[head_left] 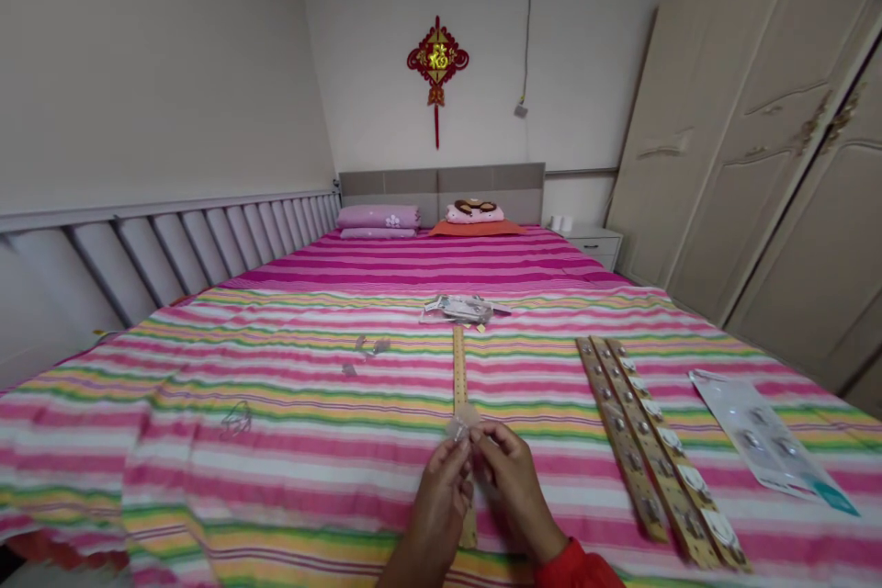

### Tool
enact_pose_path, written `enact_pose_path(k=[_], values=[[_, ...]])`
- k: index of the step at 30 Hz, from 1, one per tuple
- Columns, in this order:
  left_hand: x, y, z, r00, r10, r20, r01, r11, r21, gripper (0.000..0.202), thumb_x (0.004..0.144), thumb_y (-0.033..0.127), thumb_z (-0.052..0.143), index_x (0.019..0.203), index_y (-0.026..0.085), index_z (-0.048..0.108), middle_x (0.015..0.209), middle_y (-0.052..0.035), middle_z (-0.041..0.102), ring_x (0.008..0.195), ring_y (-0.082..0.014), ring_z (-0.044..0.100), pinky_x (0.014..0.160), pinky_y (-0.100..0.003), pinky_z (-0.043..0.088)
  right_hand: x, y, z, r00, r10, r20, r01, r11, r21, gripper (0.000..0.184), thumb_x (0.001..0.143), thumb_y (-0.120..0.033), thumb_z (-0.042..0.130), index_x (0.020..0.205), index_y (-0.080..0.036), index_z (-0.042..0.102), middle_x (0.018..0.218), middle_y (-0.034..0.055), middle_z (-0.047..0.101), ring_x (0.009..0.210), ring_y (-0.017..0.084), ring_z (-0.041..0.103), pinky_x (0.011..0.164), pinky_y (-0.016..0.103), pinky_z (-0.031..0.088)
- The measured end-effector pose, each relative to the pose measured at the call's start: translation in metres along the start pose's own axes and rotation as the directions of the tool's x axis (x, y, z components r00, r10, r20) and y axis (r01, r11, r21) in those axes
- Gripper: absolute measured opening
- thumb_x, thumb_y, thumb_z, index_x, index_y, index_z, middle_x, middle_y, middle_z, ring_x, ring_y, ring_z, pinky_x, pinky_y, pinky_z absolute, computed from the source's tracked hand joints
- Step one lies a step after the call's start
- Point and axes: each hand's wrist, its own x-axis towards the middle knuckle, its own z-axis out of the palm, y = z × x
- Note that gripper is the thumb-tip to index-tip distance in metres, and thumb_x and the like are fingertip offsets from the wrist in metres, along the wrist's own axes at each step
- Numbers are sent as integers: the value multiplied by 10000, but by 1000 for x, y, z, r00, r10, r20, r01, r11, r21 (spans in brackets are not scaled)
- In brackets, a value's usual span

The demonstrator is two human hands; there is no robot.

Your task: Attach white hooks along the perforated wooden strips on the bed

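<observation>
My left hand (445, 487) and my right hand (511, 478) meet low in the middle of the head view. Their fingertips pinch a small clear plastic piece (460, 424), whose exact kind I cannot make out. Beneath them a narrow wooden strip with small holes (459, 367) lies lengthwise on the striped bedsheet (310, 478). Part of the strip is hidden by my hands. Just past its far end sits a clear plastic packet (463, 308) with greyish contents. Several scraps of clear plastic (372, 347) lie to the left.
On the right lie three wooden strips (648, 441) bearing shiny metal pieces, beside a clear bag (754, 432) with round metal parts. A crumpled clear wrapper (236, 420) rests at left. Pillows (378, 219) stand at the headboard, a white railing (172, 248) runs along the left, and wardrobes (744, 129) stand right.
</observation>
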Motion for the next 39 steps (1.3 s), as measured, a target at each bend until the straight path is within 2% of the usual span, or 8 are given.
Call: enact_pose_path(k=[3, 6, 10, 13, 17, 25, 29, 39], values=[[5, 4, -7, 997, 42, 57, -55, 970, 238, 422, 459, 337, 871, 766, 128, 670, 588, 23, 600, 479, -32, 473, 452, -146, 325, 4, -3, -2, 1000, -18, 11, 18, 1000, 4, 255, 652, -405, 723, 640, -175, 615, 423, -78, 466, 369, 51, 313, 394, 201, 212], [11, 20, -11, 995, 88, 52, -102, 898, 429, 462, 473, 364, 846, 839, 129, 692, 628, 12, 624, 493, -41, 451, 480, -170, 317, 12, -3, -9, 1000, -27, 12, 27, 1000, 14, 227, 669, -375, 704, 637, -175, 603, 434, -81, 458, 373, 46, 300, 399, 202, 195], [23, 47, -8, 981, 178, 78, -191, 803, 564, 398, 577, 423, 767, 856, 146, 706, 784, -26, 679, 646, -86, 536, 557, -184, 361, 27, 4, -19, 998, 27, 62, -25, 999, -22, 213, 675, -364, 678, 620, -181, 584, 384, -91, 415, 338, 50, 284, 377, 215, 148], [38, 55, -3, 979, 154, 131, -201, 772, 602, 391, 576, 446, 752, 813, 139, 703, 696, -18, 665, 628, -99, 544, 562, -199, 368, 40, 12, -24, 992, 65, 106, -58, 996, -61, 205, 669, -356, 662, 607, -183, 573, 365, -92, 405, 321, 51, 278, 364, 218, 138], [62, 50, -2, 976, 161, 145, -217, 746, 630, 366, 486, 397, 792, 703, 130, 670, 526, 19, 597, 503, -89, 503, 520, -213, 362, 54, 21, -27, 990, 96, 106, -82, 988, -130, 199, 648, -350, 644, 585, -183, 558, 362, -84, 439, 300, 48, 293, 344, 211, 157], [91, 38, -12, 961, 223, 164, -272, 656, 704, 237, 513, 306, 750, 641, 135, 646, 550, -1, 622, 549, -130, 562, 567, -248, 418, 69, 34, -29, 991, 130, 26, -123, 977, -175, 200, 647, -344, 620, 555, -191, 529, 327, -92, 440, 250, 51, 295, 300, 200, 170], [101, 33, -20, 945, 257, 202, -320, 601, 733, 174, 557, 280, 700, 646, 139, 650, 578, -13, 642, 582, -146, 580, 600, -262, 442, 72, 42, -28, 992, 125, -18, -126, 977, -175, 194, 621, -335, 633, 551, -182, 537, 403, -72, 517, 256, 45, 314, 294, 200, 177], [112, 25, -29, 950, 285, 123, -267, 551, 791, 100, 565, 239, 654, 623, 161, 630, 580, -6, 637, 592, -149, 585, 598, -252, 443, 78, 53, -29, 995, 79, -67, -91, 974, -205, 239, 586, -332, 687, 478, -181, 536, 325, -90, 397, 315, 60, 308, 343, 212, 205]])
